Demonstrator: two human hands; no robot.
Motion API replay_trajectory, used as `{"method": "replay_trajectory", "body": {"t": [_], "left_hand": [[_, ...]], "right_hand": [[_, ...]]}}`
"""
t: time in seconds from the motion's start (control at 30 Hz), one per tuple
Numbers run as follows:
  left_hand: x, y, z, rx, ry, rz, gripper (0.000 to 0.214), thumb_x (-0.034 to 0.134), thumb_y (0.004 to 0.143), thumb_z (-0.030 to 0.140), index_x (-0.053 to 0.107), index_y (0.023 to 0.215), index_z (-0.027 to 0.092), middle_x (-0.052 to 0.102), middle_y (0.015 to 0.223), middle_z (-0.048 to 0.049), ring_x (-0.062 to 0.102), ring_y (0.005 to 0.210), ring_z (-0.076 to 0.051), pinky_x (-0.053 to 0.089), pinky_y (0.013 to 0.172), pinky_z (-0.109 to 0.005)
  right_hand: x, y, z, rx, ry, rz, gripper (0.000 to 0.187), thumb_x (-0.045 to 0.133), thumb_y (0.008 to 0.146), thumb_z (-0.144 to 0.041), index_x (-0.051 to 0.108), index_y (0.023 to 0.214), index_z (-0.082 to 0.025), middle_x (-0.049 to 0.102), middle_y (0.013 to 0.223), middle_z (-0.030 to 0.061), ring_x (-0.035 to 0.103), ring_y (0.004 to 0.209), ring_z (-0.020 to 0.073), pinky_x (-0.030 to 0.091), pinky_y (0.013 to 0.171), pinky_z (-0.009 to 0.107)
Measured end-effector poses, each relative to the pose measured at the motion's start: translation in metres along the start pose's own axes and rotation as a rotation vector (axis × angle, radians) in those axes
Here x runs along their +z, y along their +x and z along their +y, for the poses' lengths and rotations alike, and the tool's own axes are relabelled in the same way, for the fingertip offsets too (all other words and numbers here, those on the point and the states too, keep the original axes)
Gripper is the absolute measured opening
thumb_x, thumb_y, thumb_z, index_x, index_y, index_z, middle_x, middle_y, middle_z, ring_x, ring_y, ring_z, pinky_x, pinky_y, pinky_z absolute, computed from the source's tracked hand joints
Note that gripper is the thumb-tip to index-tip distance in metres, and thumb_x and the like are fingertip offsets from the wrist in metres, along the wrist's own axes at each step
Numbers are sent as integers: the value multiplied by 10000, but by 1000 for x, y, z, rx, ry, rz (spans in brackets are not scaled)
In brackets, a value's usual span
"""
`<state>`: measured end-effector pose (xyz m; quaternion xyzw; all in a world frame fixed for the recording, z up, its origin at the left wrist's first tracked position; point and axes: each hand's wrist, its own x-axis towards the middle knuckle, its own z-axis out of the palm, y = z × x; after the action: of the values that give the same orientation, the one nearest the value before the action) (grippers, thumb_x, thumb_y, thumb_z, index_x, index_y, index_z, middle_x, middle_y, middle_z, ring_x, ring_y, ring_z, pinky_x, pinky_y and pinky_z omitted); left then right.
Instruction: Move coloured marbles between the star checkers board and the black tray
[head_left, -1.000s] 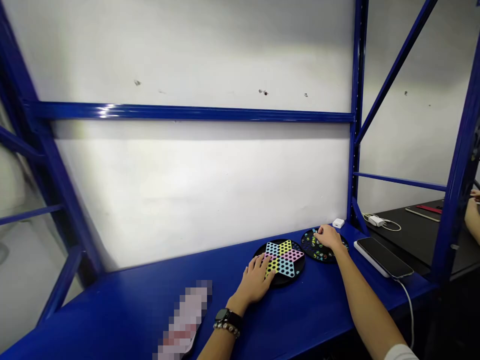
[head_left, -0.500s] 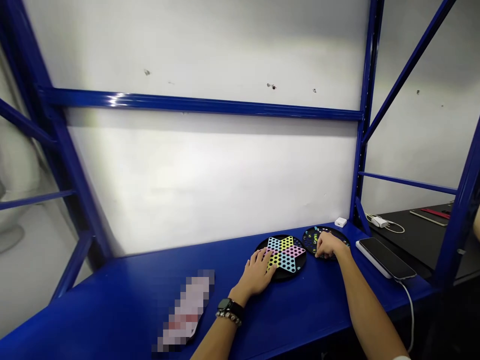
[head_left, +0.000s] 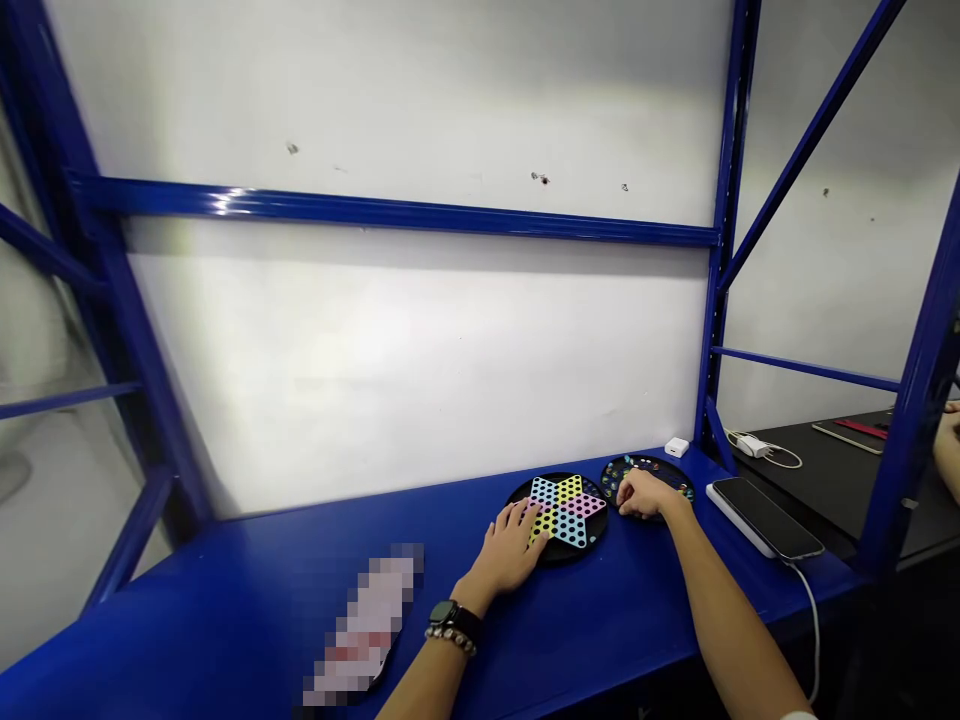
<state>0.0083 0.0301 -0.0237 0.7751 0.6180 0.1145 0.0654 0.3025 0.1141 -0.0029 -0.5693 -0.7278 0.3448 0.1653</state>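
Observation:
A round black Chinese checkers board (head_left: 568,513) with a coloured, hole-studded star lies on the blue tabletop. My left hand (head_left: 510,545) rests on the board's left side, fingers spread over the star. Just to the right is a round black tray (head_left: 609,481) with small coloured marbles (head_left: 628,462) in it. Over that tray's near part is my right hand (head_left: 645,495), its fingers curled together and pointing down. Whatever those fingertips hold, if anything, is hidden or too small to name.
A power bank with a black phone (head_left: 766,515) on top lies at the right, its white cable hanging over the front edge. Behind the tray sits a small white case (head_left: 676,447). A blurred-out flat object (head_left: 367,630) lies at left. Blue rack posts (head_left: 724,220) frame the table.
My right hand has shifted slightly left within the tray, fingers still curled. My left hand stays on the board. Another person's arm shows more at the right edge.

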Motion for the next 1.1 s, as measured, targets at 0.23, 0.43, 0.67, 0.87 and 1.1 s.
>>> {"method": "replay_trajectory", "body": {"t": [0.23, 0.43, 0.67, 0.87, 1.1], "left_hand": [[-4, -2, 3, -16, -22, -32, 612, 292, 980, 491, 366, 1523, 218, 288, 1624, -97, 207, 1499, -334, 248, 1181, -595], [-5, -2, 4, -19, -11, -27, 598, 313, 975, 481, 380, 1514, 230, 312, 1614, -92, 225, 1495, -329, 268, 1178, -584], [-3, -1, 3, -14, -3, -16, 599, 313, 977, 501, 395, 1506, 232, 323, 1608, -101, 239, 1491, -326, 274, 1181, -566], [-3, -1, 5, -13, 7, -3, 584, 326, 972, 487, 413, 1494, 241, 334, 1604, -88, 253, 1485, -318, 282, 1180, -561], [2, 2, -2, -11, 5, -15, 617, 307, 976, 507, 382, 1516, 219, 317, 1613, -95, 234, 1494, -322, 273, 1184, -555]], "right_hand": [[1, 5, 7, -20, 85, -11, 101, 730, 685, -140, 639, 724, -155, 620, 611, -21, 590, 541, 117, 496, 528, 223], [6, 14, 16, -76, 54, 72, 59, 685, 748, -161, 640, 786, -156, 633, 655, -13, 614, 598, 122, 478, 542, 207], [8, 4, -8, -255, 291, 90, 143, 672, 788, -272, 655, 869, -155, 635, 657, -14, 603, 594, 117, 491, 570, 215], [26, 3, -25, -332, 223, -217, 188, 747, 674, -295, 745, 802, -158, 690, 672, -6, 597, 589, 119, 465, 556, 207], [22, 6, -22, -341, 102, 40, 267, 688, 782, -403, 750, 862, -157, 729, 801, 45, 641, 747, 161, 482, 684, 240]]}}
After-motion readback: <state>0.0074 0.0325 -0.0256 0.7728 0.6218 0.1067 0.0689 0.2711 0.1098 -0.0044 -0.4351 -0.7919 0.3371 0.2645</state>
